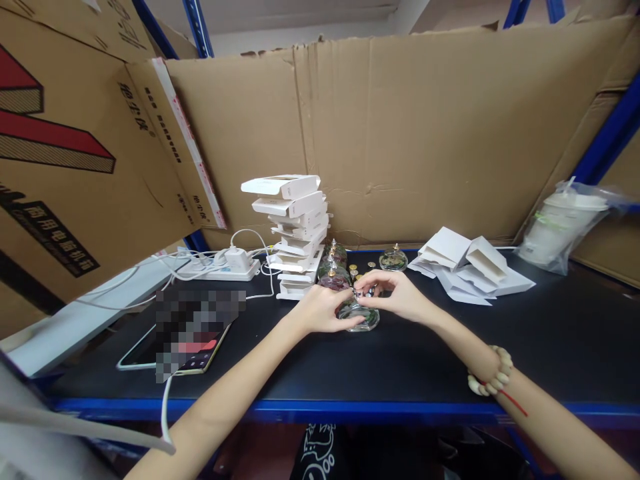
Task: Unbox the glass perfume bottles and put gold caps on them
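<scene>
A flat, rounded glass bottle (pixel 364 321) with green matter inside stands on the black tabletop. My left hand (pixel 323 310) grips it, thumb along its near side and fingers by the neck. Over the neck, my right hand (pixel 397 295) pinches with thumb and forefinger; a small shiny metal part shows there, but the fingers mostly hide it. Just behind, a row of similar bottles with metal tops (pixel 334 275) stands close to my left hand. Several small gold and silver discs (pixel 354 270) lie beyond my fingers. Another bottle (pixel 393 259) stands farther back on the right.
A leaning stack of open white boxes (pixel 299 223) rises left of the bottles. More white cartons (pixel 470 267) lie to the right, near a bagged cup (pixel 563 227). At left are a phone (pixel 200 357), a power strip (pixel 220 268) and cables. Cardboard (pixel 425 133) walls the back.
</scene>
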`<state>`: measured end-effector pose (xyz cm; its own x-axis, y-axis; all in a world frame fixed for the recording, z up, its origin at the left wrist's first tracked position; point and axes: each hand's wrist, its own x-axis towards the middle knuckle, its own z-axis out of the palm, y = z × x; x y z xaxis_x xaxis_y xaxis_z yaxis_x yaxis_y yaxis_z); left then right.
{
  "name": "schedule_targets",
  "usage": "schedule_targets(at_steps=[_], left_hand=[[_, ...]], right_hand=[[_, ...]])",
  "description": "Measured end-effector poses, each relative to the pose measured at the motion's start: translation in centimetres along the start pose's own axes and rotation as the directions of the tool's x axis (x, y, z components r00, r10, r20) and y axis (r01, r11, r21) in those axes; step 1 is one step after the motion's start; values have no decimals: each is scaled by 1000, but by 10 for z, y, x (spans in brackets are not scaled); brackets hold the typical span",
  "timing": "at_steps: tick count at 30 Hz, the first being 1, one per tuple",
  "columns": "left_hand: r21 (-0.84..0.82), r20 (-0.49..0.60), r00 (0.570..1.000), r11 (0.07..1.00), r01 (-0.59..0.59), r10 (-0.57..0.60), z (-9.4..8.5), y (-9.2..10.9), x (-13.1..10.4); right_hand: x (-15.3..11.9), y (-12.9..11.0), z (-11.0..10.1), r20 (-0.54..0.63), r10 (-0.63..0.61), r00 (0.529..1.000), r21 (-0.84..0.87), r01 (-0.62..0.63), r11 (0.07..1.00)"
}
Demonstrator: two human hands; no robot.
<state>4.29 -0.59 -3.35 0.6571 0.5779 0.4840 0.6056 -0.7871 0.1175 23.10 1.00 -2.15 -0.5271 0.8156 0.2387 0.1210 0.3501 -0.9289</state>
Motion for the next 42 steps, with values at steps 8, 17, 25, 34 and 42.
schedule_targets(at_steps=[8,17,25,34,42], left_hand=[[1,23,1000,1000,5,-5,1,-1,-1],[-23,21,999,999,31,-30,1,-3,-2],[-10,69,995,997,74,-73,2,-6,-3],[-48,41,997,997,67,-65,1,-4,-2],[-42,39,998,998,56,-54,1,-5,-2]], right_hand=[[0,3,0,31,0,1000,-16,1,1000],[0,3,0,43,-43,998,-102,47,994],[0,5,0,54,-47,997,-106,53,993],[0,6,2,8,-97,995,-43,97,994],[1,7,4,-68,-97,993,-40,94,995]])
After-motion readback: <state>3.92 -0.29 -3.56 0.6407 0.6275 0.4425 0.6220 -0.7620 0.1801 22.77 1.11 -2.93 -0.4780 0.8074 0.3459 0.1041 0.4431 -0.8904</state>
